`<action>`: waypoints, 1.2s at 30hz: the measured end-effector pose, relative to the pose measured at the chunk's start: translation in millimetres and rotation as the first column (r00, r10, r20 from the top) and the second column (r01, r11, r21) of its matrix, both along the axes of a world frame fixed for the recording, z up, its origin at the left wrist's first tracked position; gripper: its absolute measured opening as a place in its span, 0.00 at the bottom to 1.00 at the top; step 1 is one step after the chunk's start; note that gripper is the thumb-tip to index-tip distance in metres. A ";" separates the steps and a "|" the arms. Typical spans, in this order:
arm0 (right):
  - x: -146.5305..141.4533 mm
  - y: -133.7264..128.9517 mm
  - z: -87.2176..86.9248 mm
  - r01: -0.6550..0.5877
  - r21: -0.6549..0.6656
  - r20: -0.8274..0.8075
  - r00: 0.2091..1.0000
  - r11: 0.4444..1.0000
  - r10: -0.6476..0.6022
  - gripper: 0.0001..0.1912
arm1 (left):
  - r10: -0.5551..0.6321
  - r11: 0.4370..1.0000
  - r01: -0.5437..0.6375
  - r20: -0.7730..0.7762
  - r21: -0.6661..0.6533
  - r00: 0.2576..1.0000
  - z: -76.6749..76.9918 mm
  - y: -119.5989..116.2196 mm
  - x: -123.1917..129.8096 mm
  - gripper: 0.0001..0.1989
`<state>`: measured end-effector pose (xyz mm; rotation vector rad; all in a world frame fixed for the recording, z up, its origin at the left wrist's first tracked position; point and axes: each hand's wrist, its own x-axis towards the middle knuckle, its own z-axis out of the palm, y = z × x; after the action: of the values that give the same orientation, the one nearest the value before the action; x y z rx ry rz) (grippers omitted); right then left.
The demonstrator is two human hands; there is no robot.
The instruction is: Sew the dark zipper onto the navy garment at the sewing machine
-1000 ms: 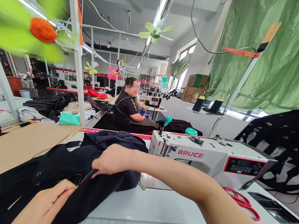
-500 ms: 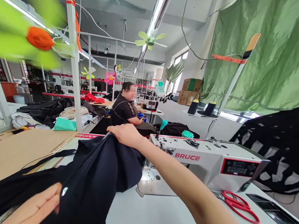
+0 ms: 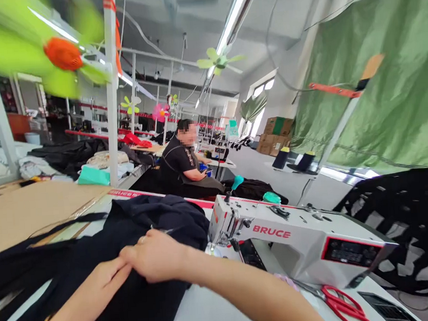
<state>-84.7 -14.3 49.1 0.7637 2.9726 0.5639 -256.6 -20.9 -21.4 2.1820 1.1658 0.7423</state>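
Dark garment [image 3: 144, 216] spread and bunched over the tabletop [image 3: 205, 308], 8 o'clock from mid-view; its folded far end reaches the needle side of the sewing machine. Clock read on the view, 12 at top. Running left to right:

Tan board [image 3: 30, 207], 8 to 9 o'clock, beyond the garment. Fan with orange hub [image 3: 63, 53], 10 o'clock, green blades blurred. Teal cloth [image 3: 94, 175], 9 o'clock, beside a white post [image 3: 112, 109].

Left hand [image 3: 107, 278], 8 o'clock, yellow band at the wrist: thumb and fingers drawn together, pinching the garment. Right hand [image 3: 156, 256], just beside it, fingers curled and closed on the same cloth, a ring on one finger. The hands touch at the fingertips; the exact fold gripped is hidden.

Seated person [image 3: 181, 160] in black short sleeves, 9 o'clock, farther off, a hand near the lap.

Sewing machine [image 3: 296, 242], white, BRUCE in red, 4 o'clock, dark panel at its right end. Cardboard boxes [image 3: 274, 135] and two dark thread cones [image 3: 305, 162], 2 to 3 o'clock. Red-handled scissors [image 3: 343, 304] flat on the tabletop, between 4 and 5, blades toward the machine. Green curtain [image 3: 370, 86], 2 o'clock; black cloth [image 3: 415, 215] hangs below, 4 o'clock.
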 end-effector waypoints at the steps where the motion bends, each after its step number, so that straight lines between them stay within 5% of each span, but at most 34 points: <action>1: 0.9 0.8 -4.6 0.038 -0.024 0.032 0.999 0.999 -0.038 0.07 | -0.031 0.999 0.031 0.000 -0.020 1.000 4.9 -2.8 2.6 0.18; 4: 16.6 12.6 -6.9 0.109 -0.017 0.041 0.993 0.994 -0.108 0.10 | -0.081 0.993 0.075 -0.054 -0.092 0.995 8.1 -7.9 -4.2 0.18; 6: 33.9 26.6 -4.8 0.274 0.023 -0.011 0.962 0.962 -0.274 0.10 | -0.107 0.975 0.093 -0.060 -0.203 0.992 1.1 -13.5 -17.6 0.17; 8: 51.9 40.4 -4.8 0.553 0.080 -0.128 0.831 0.829 -0.542 0.11 | -0.124 0.931 0.101 -0.045 -0.351 0.991 -7.7 -25.0 -32.3 0.17; 10: 64.9 49.4 -8.8 0.676 0.084 -0.197 0.731 0.732 -0.653 0.14 | -0.112 0.890 0.082 -0.041 -0.448 0.993 -14.6 -40.3 -43.9 0.17; 14: 57.8 46.0 -24.3 0.720 0.034 -0.210 0.683 0.693 -0.699 0.15 | -0.045 0.940 -0.003 -0.134 -0.341 0.990 -21.2 -63.2 -50.8 0.16; 16: 38.6 32.7 -30.2 0.618 -0.030 -0.179 0.770 0.786 -0.612 0.14 | -0.044 0.967 -0.006 -0.189 -0.254 0.981 -21.2 -66.7 -47.5 0.16; 19: 7.0 4.9 -32.7 0.172 -0.244 -0.194 0.956 0.955 -0.221 0.21 | -0.041 0.991 0.011 -0.229 -0.130 0.973 -18.7 -65.1 -39.9 0.17; 22: -10.4 -15.9 -30.8 -0.097 -0.458 -0.205 0.979 0.884 0.002 0.16 | -0.075 0.996 0.063 -0.219 -0.061 0.973 -16.8 -62.9 -35.0 0.16; 25: -11.6 -21.8 -27.6 -0.114 -0.561 -0.166 0.986 0.820 0.024 0.11 | -0.061 0.998 0.059 -0.180 -0.020 0.982 -18.0 -63.9 -33.2 0.16; 33: -11.0 -20.2 -21.0 -0.242 -0.610 -0.271 0.959 0.755 0.089 0.03 | 0.082 0.995 -0.077 0.086 -0.061 0.993 -29.5 -63.5 -28.2 0.16; 36: -12.9 -23.1 -28.6 -0.269 -0.576 -0.377 0.925 0.772 0.041 0.03 | 0.192 0.978 -0.172 0.195 -0.115 0.962 -45.9 -69.0 -35.9 0.18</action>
<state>-97.6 -37.5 20.5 0.5827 3.2136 -0.6208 -292.5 -90.0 -67.3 1.8858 1.2777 0.9439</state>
